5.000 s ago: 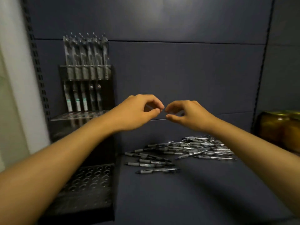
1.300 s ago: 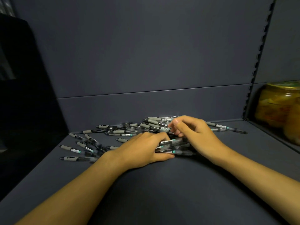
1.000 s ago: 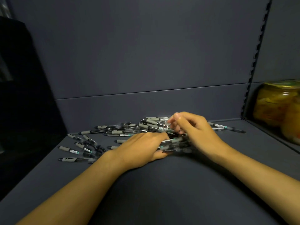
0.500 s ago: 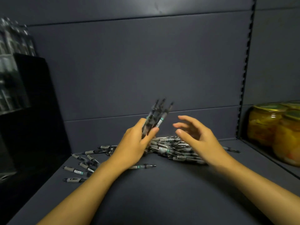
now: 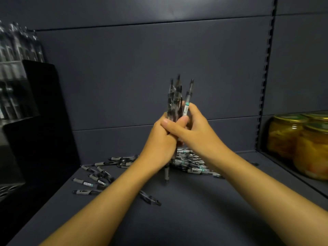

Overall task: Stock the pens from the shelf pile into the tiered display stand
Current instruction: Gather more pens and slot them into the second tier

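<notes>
Several pens were held upright as a bundle of pens [image 5: 174, 102] above the middle of the shelf [image 5: 195, 219], not yet squared. The left hand [image 5: 159, 141] was wrapped round the lower barrels; the right hand [image 5: 191, 132] was closed over it from the right, thumb laid across the left knuckles, fingers curled on the upper part of the bundle. Both hands were clenched, neither spread.

Risks noted from this state:
- One pen [image 5: 187, 103] stood apart on the right of the bundle, higher than the others. It was judged the least secured; a slackened right-hand hold would let it tip out.
- Another pen tip [image 5: 166, 175] hung below the left fist, near the shelf surface. A slip downward was considered likely if the fist was relaxed during alignment.
- Ends were uneven, so entry into the stand's holes would probably be fouled unless pens were fed singly.
- The loose pile [image 5: 188, 162] lay toward the back edge of the shelf behind the hands, with strays [image 5: 85, 182] scattered toward the left edge. A dropped pen could roll into these or off the front edge.
- The display stand [image 5: 19, 89] was at the left edge, only partly in view and blurred; free slots could not be confirmed.
- Glass jars [image 5: 291, 137] sat at the right edge, well apart from the hands; a wide swing was the only hazard there.
</notes>
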